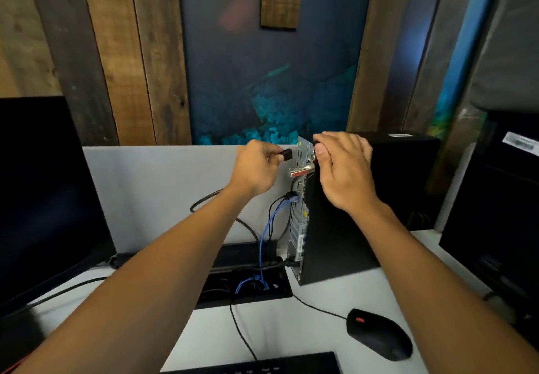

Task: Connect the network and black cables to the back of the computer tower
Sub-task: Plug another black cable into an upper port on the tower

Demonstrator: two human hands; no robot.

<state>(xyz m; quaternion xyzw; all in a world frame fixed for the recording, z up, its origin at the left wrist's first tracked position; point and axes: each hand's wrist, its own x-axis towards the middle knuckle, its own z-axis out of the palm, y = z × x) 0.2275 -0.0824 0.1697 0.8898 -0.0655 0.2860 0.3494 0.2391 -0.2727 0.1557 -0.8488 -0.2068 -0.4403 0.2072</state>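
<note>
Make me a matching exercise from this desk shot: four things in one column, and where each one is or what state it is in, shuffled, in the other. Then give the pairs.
Things
1. black plug
2. blue network cable
3. mouse
4. right hand

Place or state
A. lies on the white desk, near the keyboard
B. rests on the top rear edge of the computer tower
C. pinched by the left hand, just short of the back panel
D. already plugged into the back of the tower, running down into the desk's cable slot

Pairs: 1-C, 2-D, 3-A, 4-B
</note>
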